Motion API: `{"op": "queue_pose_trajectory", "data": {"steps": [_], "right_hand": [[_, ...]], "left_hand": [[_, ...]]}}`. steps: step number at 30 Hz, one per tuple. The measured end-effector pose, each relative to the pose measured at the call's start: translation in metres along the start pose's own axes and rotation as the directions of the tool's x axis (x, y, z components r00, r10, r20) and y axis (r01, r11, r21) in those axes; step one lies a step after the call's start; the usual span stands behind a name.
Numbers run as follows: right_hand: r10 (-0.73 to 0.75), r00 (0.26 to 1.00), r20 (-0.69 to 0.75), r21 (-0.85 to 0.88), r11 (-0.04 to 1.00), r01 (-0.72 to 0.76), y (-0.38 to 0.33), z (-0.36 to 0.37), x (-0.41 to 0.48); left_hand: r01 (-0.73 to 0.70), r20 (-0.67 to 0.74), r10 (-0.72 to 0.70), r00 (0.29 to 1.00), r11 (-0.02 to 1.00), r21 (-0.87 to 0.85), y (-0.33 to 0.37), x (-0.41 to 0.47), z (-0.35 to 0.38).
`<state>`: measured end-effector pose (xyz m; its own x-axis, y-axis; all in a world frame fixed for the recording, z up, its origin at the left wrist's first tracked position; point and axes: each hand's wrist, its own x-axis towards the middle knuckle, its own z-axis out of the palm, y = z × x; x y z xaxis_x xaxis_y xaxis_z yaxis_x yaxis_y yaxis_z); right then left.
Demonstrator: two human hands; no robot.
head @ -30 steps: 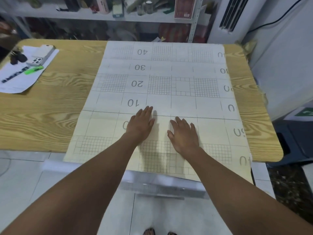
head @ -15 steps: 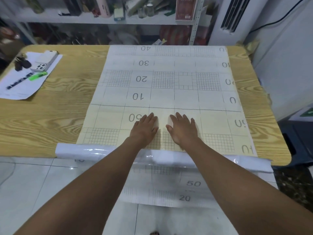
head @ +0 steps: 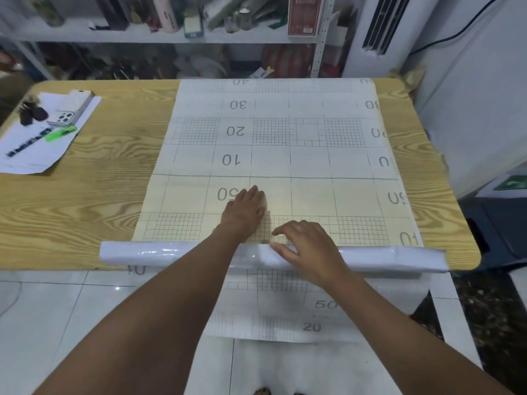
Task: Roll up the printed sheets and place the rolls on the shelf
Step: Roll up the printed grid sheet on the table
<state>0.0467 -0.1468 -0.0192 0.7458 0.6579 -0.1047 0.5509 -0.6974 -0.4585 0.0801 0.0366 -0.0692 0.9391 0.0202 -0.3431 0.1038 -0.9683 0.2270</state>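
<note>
1. Glossy roll (head: 137, 253) is lying along the near edge of the counter (head: 85, 195). The hanging flap (head: 285, 317) below is likely tugging it, so it is risking slipping off.
2. Left grip (head: 245, 212), released and flat, is pressing the printed sheet (head: 310, 161) spread mid-counter. Uneven pressure is risking creases.
3. Right grip (head: 308, 249) is arching over the roll; cannot tell whether it is grasping. Rolling from the middle only is risking a skewed, coned roll.

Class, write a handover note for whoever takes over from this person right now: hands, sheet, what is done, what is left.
Left hand: flat, pressing the cream printed grid sheet on the wooden table.
Right hand: fingers bent, resting on the glossy white rolled edge at the table's near side; grip unclear.
Done: rolling barely begun.
To do: roll the whole sheet, put it on the white metal shelf.
</note>
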Motion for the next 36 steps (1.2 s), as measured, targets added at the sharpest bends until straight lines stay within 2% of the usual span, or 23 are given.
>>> {"op": "queue_pose_trajectory", "data": {"steps": [5, 9, 11, 15, 20, 25, 29, 34, 36], "right_hand": [[-0.013, 0.992, -0.129, -0.09, 0.996, 0.002, 0.003, 0.016, -0.007], [-0.004, 0.991, -0.136, -0.132, 0.991, -0.014, 0.004, 0.019, -0.004], [0.018, 0.993, -0.118, -0.12, 0.992, -0.033, 0.005, 0.018, -0.005], [0.066, 0.994, -0.089, -0.09, 0.993, -0.074, 0.006, 0.018, -0.006], [0.1, 0.991, -0.093, -0.104, 0.989, -0.11, 0.01, 0.017, -0.007], [0.127, 0.988, -0.082, -0.07, 0.989, -0.133, 0.007, 0.017, -0.009], [0.218, 0.973, -0.079, 0.043, 0.976, -0.216, 0.001, 0.013, -0.012], [0.229, 0.971, -0.061, 0.047, 0.973, -0.227, -0.003, 0.0, -0.012], [0.236, 0.97, -0.065, 0.066, 0.97, -0.232, -0.003, -0.006, -0.012]], "left_hand": [[0.005, -0.063, -0.009, 0.998, 0.998, -0.066, 0.003, -0.002, 0.002], [0.046, -0.147, -0.068, 0.987, 0.988, -0.146, 0.014, -0.011, -0.005], [0.003, -0.258, -0.049, 0.965, 0.984, -0.176, 0.024, -0.025, -0.009], [-0.185, -0.488, 0.092, 0.868, 0.972, -0.146, 0.028, -0.064, -0.003], [-0.35, -0.435, 0.329, 0.838, 0.936, 0.032, 0.008, -0.103, 0.026], [-0.383, -0.369, 0.407, 0.836, 0.913, 0.139, -0.009, -0.117, 0.034], [-0.4, -0.422, 0.391, 0.818, 0.914, 0.071, -0.01, -0.115, 0.028], [-0.427, -0.444, 0.337, 0.83, 0.896, -0.118, -0.009, -0.112, 0.013], [-0.418, -0.447, 0.32, 0.835, 0.898, -0.139, -0.006, -0.113, 0.007]]}}
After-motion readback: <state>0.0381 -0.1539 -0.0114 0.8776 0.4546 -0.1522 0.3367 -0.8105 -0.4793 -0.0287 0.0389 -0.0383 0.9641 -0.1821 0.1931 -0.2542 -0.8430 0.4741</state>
